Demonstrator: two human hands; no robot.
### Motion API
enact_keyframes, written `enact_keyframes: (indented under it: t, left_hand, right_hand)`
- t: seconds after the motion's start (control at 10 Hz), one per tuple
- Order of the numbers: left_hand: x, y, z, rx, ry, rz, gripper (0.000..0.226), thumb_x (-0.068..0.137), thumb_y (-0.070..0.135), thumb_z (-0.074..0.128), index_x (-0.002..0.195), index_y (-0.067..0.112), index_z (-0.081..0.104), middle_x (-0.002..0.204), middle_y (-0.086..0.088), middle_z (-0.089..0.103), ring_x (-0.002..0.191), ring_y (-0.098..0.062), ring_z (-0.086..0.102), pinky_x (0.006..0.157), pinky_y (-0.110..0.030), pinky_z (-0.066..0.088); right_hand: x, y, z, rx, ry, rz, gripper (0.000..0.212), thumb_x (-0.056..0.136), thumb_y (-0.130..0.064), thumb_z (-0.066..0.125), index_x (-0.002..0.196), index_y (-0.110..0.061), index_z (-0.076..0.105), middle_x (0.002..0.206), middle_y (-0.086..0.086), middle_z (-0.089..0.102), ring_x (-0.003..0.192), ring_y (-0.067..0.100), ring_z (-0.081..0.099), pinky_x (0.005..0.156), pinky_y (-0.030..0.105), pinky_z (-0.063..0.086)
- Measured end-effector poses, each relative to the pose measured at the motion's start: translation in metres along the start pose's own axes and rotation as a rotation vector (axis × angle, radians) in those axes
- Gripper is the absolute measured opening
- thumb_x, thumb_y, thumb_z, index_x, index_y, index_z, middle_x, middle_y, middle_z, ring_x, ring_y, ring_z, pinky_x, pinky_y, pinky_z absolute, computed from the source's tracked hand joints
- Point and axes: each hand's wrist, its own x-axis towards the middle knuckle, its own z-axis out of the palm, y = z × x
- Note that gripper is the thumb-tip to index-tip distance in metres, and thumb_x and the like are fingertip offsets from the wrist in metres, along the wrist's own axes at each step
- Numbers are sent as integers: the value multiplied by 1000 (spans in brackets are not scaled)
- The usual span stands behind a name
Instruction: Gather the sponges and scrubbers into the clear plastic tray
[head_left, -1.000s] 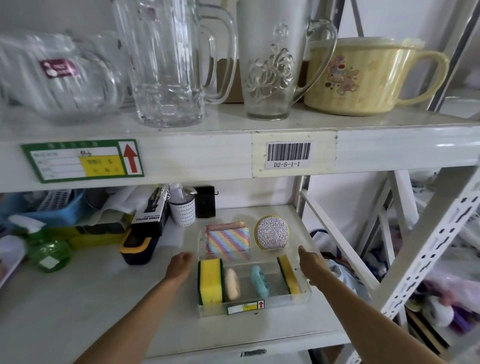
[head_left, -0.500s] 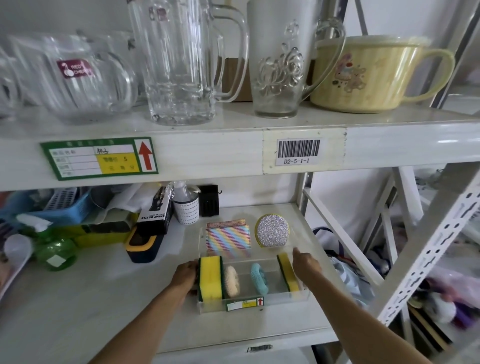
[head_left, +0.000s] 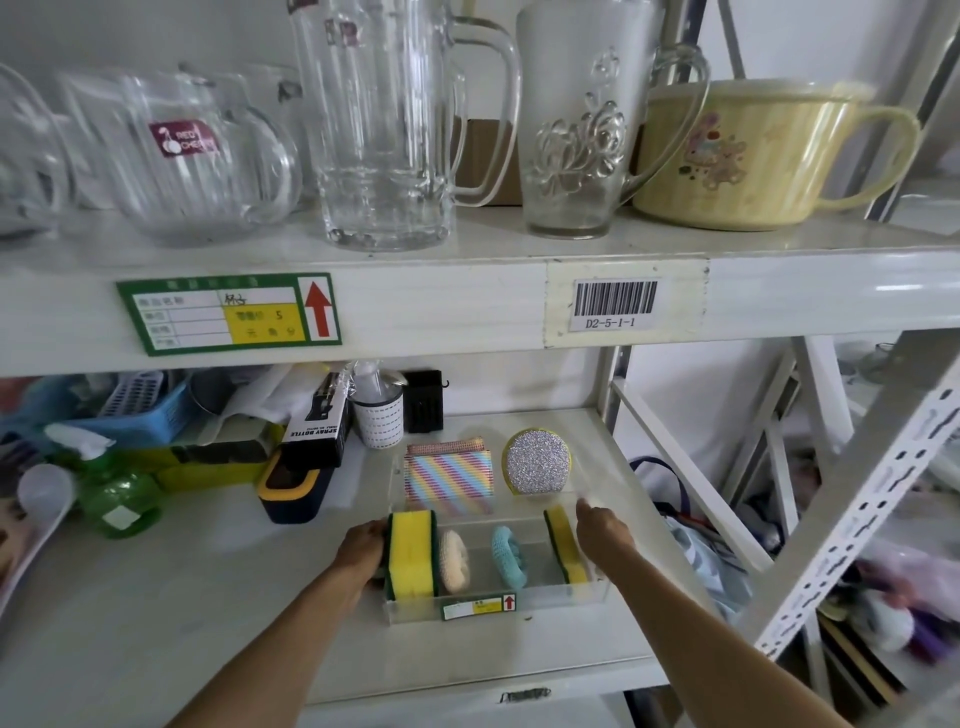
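head view: the clear tray (head_left: 519, 605) sits on the lower shelf (head_left: 156, 597), sponges and scrubbers inside. the left hand (head_left: 363, 551) grips its left wall, the right hand (head_left: 602, 530) its right wall, fingers curled.

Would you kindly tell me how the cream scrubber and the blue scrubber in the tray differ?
The cream scrubber is pale beige and sits nearer the left sponge; the blue scrubber is light blue and sits nearer the tray's middle. Both are round, stand on edge and lie in the front compartment.
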Motion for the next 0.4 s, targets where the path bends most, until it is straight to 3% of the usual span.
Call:
enact_keyframes:
  t: [0.1,0.2,0.3,0.4]
  left_hand:
    - [1,-1,-2,7,-11,11,33,97,32,45,86,8,65,100,-23,67,82,-32,62,72,-35,51]
    - [5,0,-9,28,22,19,34,96,35,45,90,7,65,101,-21,67,91,-35,64,82,-44,57]
    - [4,5,-16,91,137,78,29,96,30,45,88,7,61,106,-23,66,101,-40,63,88,-49,55]
    - [-5,21,-19,170,292,203,34,97,22,43,103,-4,64,113,-26,65,105,-40,61,87,-37,49]
  right_hand:
    - [3,2,4,-33,-1,-24,49,99,-10,29,147,-9,27,127,22,57,117,33,57,96,38,46]
    - [2,4,0,-34,21,-22,45,98,-9,29,143,-7,32,125,22,57,115,36,57,95,39,46]
    - [3,2,-3,43,132,9,32,98,-13,30,122,-5,50,118,20,61,107,37,60,89,42,48]
    - [5,-7,-12,239,238,172,38,98,-28,27,106,-7,58,114,18,63,104,34,60,89,43,46]
